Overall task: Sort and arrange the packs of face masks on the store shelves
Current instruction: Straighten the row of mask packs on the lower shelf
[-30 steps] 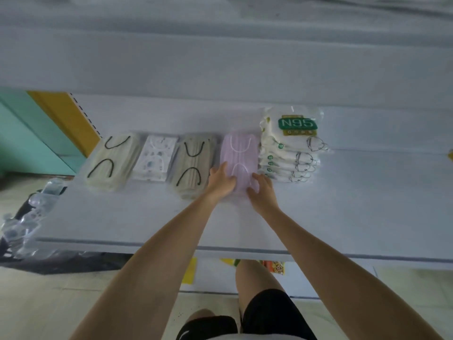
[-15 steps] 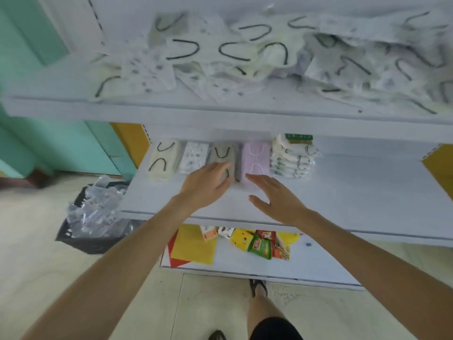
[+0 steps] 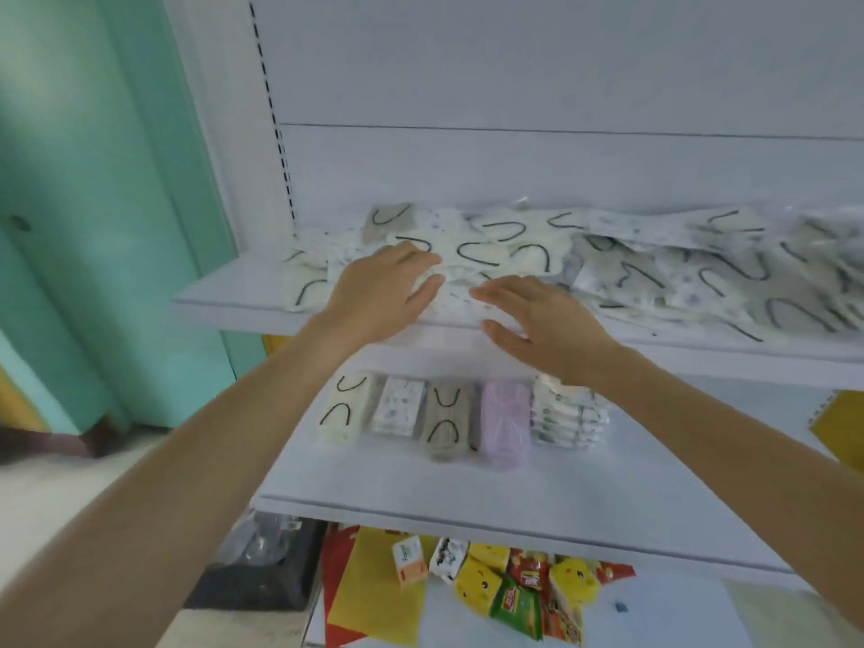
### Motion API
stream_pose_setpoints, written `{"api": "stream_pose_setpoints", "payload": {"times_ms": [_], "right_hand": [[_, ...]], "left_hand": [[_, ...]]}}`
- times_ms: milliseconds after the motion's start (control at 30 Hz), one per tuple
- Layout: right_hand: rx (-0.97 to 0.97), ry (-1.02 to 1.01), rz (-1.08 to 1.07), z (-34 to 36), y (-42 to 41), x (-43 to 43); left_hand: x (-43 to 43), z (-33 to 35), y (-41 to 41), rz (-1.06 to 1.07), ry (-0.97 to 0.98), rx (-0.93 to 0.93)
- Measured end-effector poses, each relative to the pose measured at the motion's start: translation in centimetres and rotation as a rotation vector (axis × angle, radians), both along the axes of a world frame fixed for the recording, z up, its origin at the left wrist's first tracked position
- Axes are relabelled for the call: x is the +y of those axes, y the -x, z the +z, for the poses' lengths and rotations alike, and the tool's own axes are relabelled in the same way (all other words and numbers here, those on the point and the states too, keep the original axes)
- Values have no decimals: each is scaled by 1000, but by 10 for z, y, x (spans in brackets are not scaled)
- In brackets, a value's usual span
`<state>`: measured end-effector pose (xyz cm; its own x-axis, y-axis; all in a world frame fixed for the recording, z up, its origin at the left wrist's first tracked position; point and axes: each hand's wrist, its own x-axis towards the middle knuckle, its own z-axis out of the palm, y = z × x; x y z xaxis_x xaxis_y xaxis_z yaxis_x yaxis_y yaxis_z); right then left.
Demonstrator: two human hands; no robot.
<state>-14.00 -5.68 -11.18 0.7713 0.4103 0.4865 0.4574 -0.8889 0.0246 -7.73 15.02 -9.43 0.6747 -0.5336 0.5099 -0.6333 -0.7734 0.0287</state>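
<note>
Stretching over jumbled mask packs (image 3: 654,273): left hand (image 3: 383,292), right hand (image 3: 542,325), fingers straight

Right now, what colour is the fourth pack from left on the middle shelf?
The flat wrapped mask pack is pale lilac; head view.

The loose packs (image 3: 678,273) on the upper shelf (image 3: 219,305) are pale cloth masks in thin clear plastic film, crinkled and faintly shiny, as is the film under my left hand (image 3: 378,297). That shelf, the middle shelf (image 3: 608,498) and the back panel (image 3: 514,77) look smooth, matt and painted white. The purple pack (image 3: 506,420) has a soft sheen. The snack packets (image 3: 516,600) are glossy plastic, and the yellow sheet (image 3: 378,596) is matt paper.
</note>
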Motion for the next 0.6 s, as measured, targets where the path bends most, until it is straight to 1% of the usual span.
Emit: {"api": "stream_pose_setpoints", "payload": {"times_ms": [100,167,233,333,400,500,600], "right_hand": [[147,-3,-163,6,-26,-21],[214,-16,-223,7,-42,-31],[236,-41,-256,9,-59,-38],[247,-70,-261,13,-83,-41],[262,-93,-235,14,-102,-40],[241,-110,-167,17,-134,-31],[299,-18,-134,25,-158,-18]], "left_hand": [[-10,-4,-31,62,-65,150],[-15,-13,-49,90,-108,240],[-20,-21,-62,87,-110,308],[-27,-28,-78,69,-65,388],[-31,-31,-87,63,-5,360],[-32,-28,-96,48,149,299],[-19,-23,-103,24,207,246]]}}
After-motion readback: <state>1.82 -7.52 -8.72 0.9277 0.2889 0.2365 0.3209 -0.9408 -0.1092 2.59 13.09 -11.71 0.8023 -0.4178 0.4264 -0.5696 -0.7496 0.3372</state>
